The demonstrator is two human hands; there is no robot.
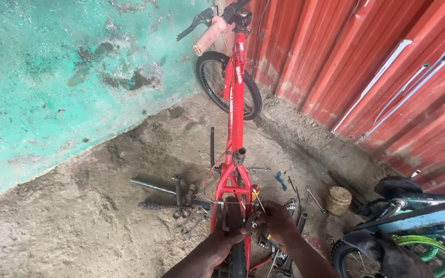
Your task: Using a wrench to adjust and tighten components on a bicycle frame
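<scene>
Red bicycle frame (235, 128) stands upright on the dirt floor (104, 216), seen from behind and above, its front wheel (217, 82) turned toward the corner where the turquoise wall (68, 67) meets the red corrugated sheeting (366, 67). The seat tube is open at the top, with no saddle fitted. The rear tyre (237, 255) runs between the seat stays at the bottom of the view.

Left hand (217, 247): fingers curled in a narrow grip around the left seat stay and the rear brake arm, touching both. Right hand (276, 219): fingers closed, pinching a small dark part at the right brake arm; a thin metal tool or cable end (258, 201) projects up from the grip. Exactly what is pinched cannot be told.

Surroundings: a long steel tube (153, 186) and several spanners (194, 224) lie on the floor just left of the frame. A blue-handled tool (281, 181) and loose metal pieces lie to the right. A small round tin (339, 200) stands further right. A second bicycle with a blue frame (418, 219) and a green rim (428, 249) crowds in close beside the right forearm.
</scene>
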